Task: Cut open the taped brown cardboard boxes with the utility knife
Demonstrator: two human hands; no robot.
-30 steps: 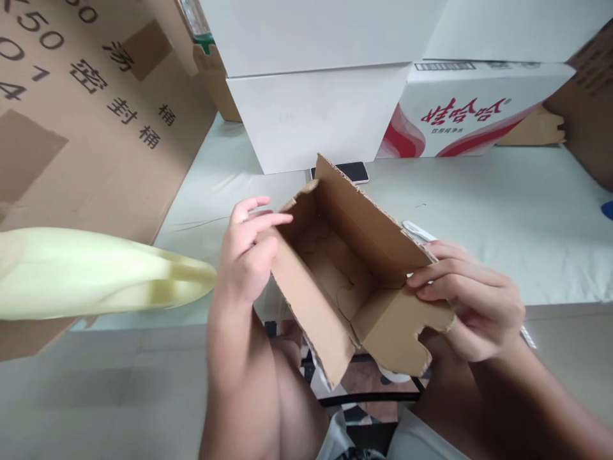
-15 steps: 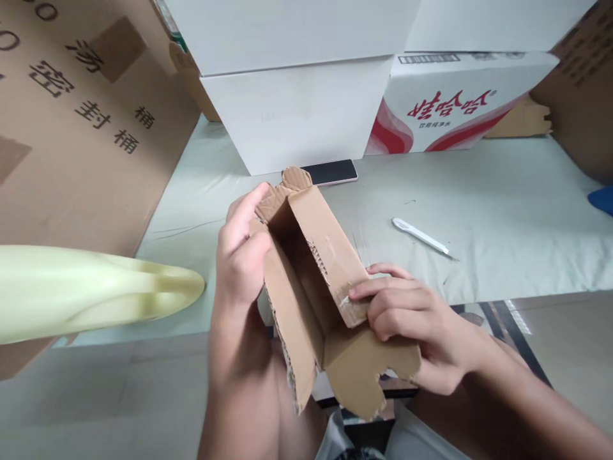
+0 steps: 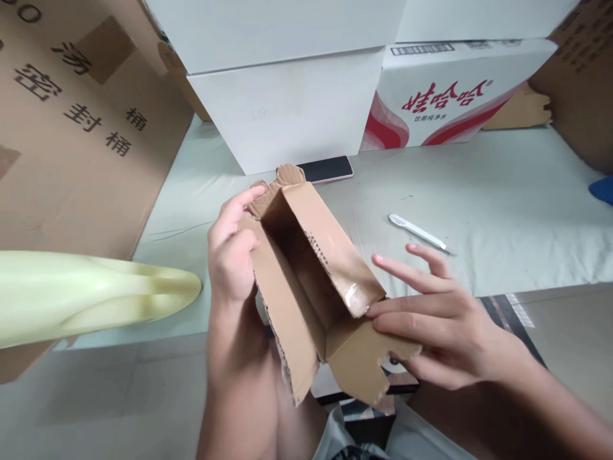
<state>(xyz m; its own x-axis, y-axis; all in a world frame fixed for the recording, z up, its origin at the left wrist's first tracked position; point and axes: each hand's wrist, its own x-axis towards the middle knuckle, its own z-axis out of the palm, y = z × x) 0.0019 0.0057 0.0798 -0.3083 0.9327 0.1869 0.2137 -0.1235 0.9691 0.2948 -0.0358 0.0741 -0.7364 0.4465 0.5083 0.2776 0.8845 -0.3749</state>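
A small brown cardboard box is held tilted over my lap, its long opening facing me and its flaps spread out. My left hand grips the upper left side, with the thumb at the rim and a finger on the torn far flap. At the lower right corner is my right hand. Two of its fingers rest where the right flap, with shiny clear tape, meets the near end flap. Its other fingers are raised, and the thumb side lies partly behind the end flap. The box's inside is dark.
A white utility knife lies on the pale green cloth. Behind the box, a dark phone lies before the stacked white cartons. A large brown carton and a pale yellow-green smooth object are at left.
My right hand has slid off the taped right flap toward its lower corner, and its fingers have spread and lifted. The left hand keeps its hold; the view has shifted slightly.
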